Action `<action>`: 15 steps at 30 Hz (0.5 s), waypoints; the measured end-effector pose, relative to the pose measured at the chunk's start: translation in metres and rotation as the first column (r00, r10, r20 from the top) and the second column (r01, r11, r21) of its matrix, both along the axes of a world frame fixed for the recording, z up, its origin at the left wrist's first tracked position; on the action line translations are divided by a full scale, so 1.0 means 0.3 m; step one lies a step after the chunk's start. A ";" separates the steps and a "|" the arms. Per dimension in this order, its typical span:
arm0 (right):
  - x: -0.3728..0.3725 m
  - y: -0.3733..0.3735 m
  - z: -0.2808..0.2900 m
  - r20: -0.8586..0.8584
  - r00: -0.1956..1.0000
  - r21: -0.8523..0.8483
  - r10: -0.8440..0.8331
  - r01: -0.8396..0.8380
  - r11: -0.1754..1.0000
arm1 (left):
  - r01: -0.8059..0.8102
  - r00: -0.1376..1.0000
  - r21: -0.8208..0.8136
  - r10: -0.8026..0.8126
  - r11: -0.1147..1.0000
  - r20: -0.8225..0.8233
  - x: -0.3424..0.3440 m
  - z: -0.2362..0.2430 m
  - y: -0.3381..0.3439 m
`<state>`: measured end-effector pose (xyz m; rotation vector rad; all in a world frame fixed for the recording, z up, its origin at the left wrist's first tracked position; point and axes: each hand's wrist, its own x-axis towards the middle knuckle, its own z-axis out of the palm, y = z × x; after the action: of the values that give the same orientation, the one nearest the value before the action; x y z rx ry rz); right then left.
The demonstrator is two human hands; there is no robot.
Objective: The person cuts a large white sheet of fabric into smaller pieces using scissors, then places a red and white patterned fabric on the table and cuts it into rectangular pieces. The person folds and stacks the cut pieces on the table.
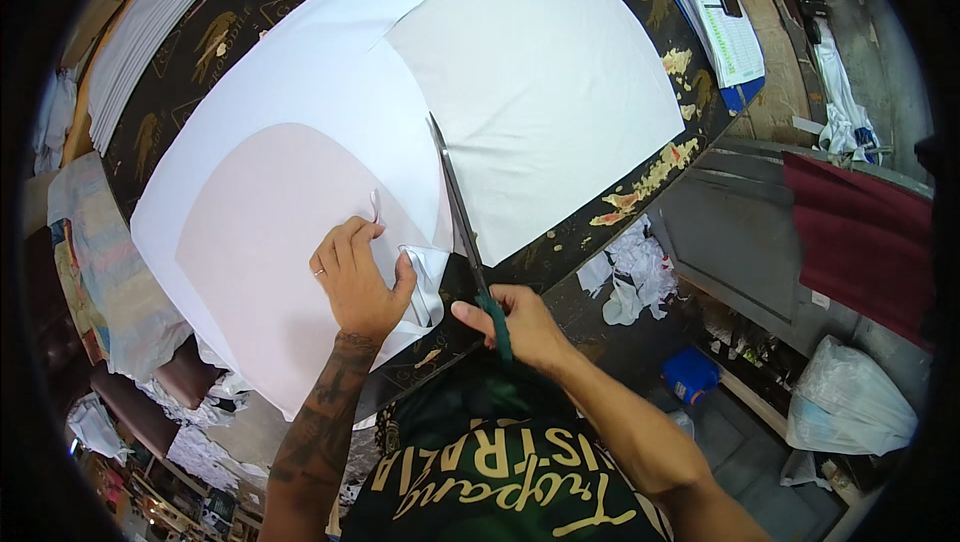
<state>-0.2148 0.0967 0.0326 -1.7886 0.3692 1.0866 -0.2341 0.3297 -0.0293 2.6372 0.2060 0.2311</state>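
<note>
My left hand (355,277) rests on a pale pink curved piece (250,222) laid over white fabric (170,202), fingers bent and apart, thumb beside a folded white edge (425,277). My right hand (515,327) grips long dark scissors (458,202) with green handles. The blades lie along a curved cut edge in the white fabric, between the pink piece and a cream curved piece (540,112) to the right. A thin white scrap (375,205) sits just above my left fingers.
A dark, worn table (200,32) carries stacked white pieces (135,62) and papers (725,22). Below are fabric scraps (640,272), a blue container (688,374) and a plastic bag (848,402). Maroon cloth (860,242) hangs at right; draped fabric (100,252) lies at left.
</note>
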 end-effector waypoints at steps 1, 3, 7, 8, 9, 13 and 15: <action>0.026 0.000 0.002 -0.096 0.994 -0.045 0.043 -0.047 0.998 | 0.008 0.999 -0.002 -0.008 1.000 0.036 0.003 0.002 0.001; 0.084 -0.001 0.004 -0.240 0.968 -0.067 0.072 -0.091 0.994 | -0.011 0.999 -0.011 0.011 1.000 -0.032 0.004 0.009 0.002; 0.216 -0.001 -0.008 -0.098 0.983 -0.011 0.155 -0.157 0.988 | -0.005 0.999 -0.058 0.003 0.998 -0.048 0.001 0.023 -0.002; 0.251 -0.004 -0.008 -0.122 0.970 -0.059 0.212 -0.220 0.974 | 0.002 0.997 -0.050 -0.006 0.999 -0.075 0.000 0.026 -0.003; 0.283 -0.006 -0.005 -0.127 0.964 -0.078 0.235 -0.246 0.966 | -0.005 0.997 -0.049 0.001 0.999 -0.080 -0.003 0.029 -0.004; 0.392 0.007 0.014 -0.113 0.959 -0.091 0.261 -0.272 0.958 | -0.033 0.992 -0.027 0.029 0.999 -0.127 -0.005 0.028 -0.004; 0.454 0.025 0.019 -0.093 0.943 -0.112 0.319 -0.328 0.938 | -0.019 0.997 0.001 0.019 1.000 -0.070 -0.002 0.026 -0.002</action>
<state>-0.0786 0.1043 0.0382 -1.9719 0.1926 1.3883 -0.2348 0.3291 -0.0215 2.6470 0.2548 0.1452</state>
